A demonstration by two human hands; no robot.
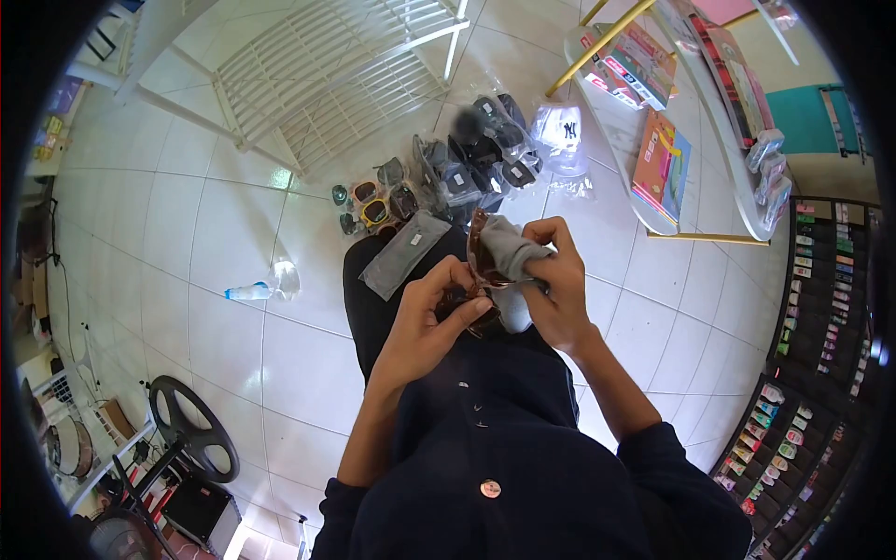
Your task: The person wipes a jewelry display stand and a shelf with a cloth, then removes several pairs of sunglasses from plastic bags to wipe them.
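Observation:
In front of my lap, my left hand [431,317] pinches a pair of brown tortoiseshell sunglasses [477,245] by the frame. My right hand [557,285] is closed on a soft grey cloth [509,250], which lies against one lens of the sunglasses. Part of the frame is hidden behind my fingers and the cloth. Across my dark-clad thigh rests a flat grey pouch [404,254] in clear plastic with a small white tag.
On the tiled floor ahead lie several sunglasses [374,210], dark bagged items [457,177] and a white cap [560,131]. A white wire rack [327,93] stands beyond them. To the right is a marble-look shelf [667,219] with books; a blue-labelled bottle [248,292] lies left.

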